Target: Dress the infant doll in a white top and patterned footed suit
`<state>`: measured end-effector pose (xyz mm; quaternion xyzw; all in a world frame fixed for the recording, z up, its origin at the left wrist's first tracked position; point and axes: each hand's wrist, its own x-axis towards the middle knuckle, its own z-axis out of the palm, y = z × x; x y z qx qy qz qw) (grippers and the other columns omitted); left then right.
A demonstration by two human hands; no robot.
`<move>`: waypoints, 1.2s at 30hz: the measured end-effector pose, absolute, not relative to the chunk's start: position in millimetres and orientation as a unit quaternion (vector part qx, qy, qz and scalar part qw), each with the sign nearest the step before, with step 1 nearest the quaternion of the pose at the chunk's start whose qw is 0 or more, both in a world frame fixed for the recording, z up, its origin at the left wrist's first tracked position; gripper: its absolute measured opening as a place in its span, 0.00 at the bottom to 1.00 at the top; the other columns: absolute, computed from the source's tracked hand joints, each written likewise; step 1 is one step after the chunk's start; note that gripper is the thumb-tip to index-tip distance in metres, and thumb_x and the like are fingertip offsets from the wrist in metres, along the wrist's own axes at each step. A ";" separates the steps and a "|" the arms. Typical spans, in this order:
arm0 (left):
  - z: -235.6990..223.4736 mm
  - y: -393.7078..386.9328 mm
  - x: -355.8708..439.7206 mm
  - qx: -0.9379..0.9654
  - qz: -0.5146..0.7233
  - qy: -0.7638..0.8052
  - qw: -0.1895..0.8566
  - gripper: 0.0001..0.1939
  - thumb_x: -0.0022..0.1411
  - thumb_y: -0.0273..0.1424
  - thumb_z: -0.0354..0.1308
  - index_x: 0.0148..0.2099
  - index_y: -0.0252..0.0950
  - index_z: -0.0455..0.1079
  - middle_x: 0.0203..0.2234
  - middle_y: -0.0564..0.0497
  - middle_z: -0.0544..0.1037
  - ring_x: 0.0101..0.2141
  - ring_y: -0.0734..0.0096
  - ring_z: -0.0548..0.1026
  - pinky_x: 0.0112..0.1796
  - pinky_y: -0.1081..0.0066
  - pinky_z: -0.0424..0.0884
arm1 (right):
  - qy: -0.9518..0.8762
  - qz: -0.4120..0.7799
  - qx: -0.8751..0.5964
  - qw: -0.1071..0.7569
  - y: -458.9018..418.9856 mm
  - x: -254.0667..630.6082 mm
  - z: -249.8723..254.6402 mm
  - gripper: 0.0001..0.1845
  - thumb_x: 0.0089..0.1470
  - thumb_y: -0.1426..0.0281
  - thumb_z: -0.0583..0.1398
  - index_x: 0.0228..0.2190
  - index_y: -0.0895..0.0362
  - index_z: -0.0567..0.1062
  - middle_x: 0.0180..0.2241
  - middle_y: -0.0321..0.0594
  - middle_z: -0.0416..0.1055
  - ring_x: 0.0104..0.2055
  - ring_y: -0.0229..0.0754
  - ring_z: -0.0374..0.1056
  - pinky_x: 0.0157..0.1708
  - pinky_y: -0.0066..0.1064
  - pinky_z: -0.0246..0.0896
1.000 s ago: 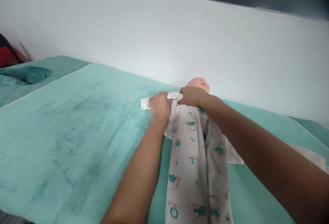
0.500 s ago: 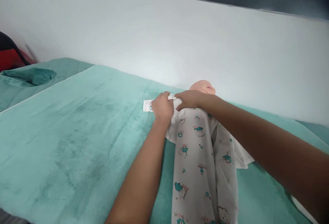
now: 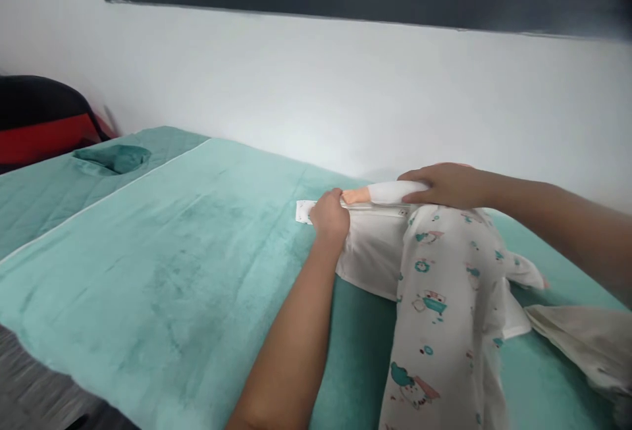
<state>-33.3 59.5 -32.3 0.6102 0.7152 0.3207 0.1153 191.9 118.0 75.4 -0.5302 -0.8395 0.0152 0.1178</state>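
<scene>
A baby doll lies on its back on a green bed cover, its printed clothing (image 3: 444, 298) white with small teal and pink figures. Its sleeved arm (image 3: 392, 191) points left, and the bare doll hand (image 3: 356, 196) shows at the end. Under that arm lies a spread white garment (image 3: 372, 252). My left hand (image 3: 330, 216) is closed on this garment's sleeve by the doll hand, and the printed cuff (image 3: 303, 211) sticks out beyond my fingers. My right hand (image 3: 447, 186) wraps over the doll's upper arm near the shoulder, mostly hiding the head.
The green bed cover (image 3: 162, 252) spreads left and meets a white wall (image 3: 276, 81) behind. A folded green cloth (image 3: 116, 158) and a red and black object (image 3: 49, 120) are at the far left. Off-white cloth (image 3: 582, 344) lies at the right.
My right hand has moved right, away from my left hand, to the doll's upper arm. The doll's forearm and hand now show between my hands. The view has shifted too.
</scene>
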 end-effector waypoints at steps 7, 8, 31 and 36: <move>-22.6 57.7 -23.0 0.742 0.236 0.628 0.006 0.21 0.65 0.30 0.52 0.60 0.45 0.63 0.51 0.46 0.74 0.53 0.56 0.69 0.54 0.55 0.61 | -0.886 0.077 -0.456 -0.009 106.8 143.0 50.6 0.25 0.56 0.54 0.59 0.53 0.47 0.74 0.54 0.40 0.74 0.53 0.53 0.70 0.50 0.43 0.63; -23.8 58.8 -23.8 0.737 0.222 0.638 0.010 0.17 0.66 0.32 0.51 0.56 0.44 0.65 0.49 0.46 0.75 0.51 0.55 0.70 0.53 0.54 0.61 | -0.885 0.087 -0.457 0.002 106.1 138.7 47.5 0.24 0.57 0.54 0.59 0.53 0.47 0.74 0.54 0.39 0.73 0.53 0.52 0.70 0.50 0.42 0.62; 36.1 32.7 76.4 0.847 0.278 0.440 0.107 0.18 0.64 0.29 0.46 0.53 0.39 0.71 0.53 0.49 0.75 0.55 0.65 0.69 0.57 0.67 0.64 | -0.646 -0.030 -0.703 0.296 34.6 274.4 -38.8 0.25 0.60 0.59 0.52 0.56 0.55 0.67 0.53 0.50 0.71 0.54 0.57 0.65 0.55 0.48 0.54; 56.7 48.7 147.3 0.900 0.011 0.435 0.015 0.12 0.63 0.36 0.54 0.37 0.36 0.77 0.46 0.40 0.77 0.52 0.52 0.71 0.52 0.59 0.66 | -0.656 0.005 -0.705 0.270 35.0 280.7 -29.9 0.24 0.58 0.70 0.49 0.55 0.54 0.67 0.50 0.50 0.72 0.49 0.56 0.68 0.48 0.43 0.57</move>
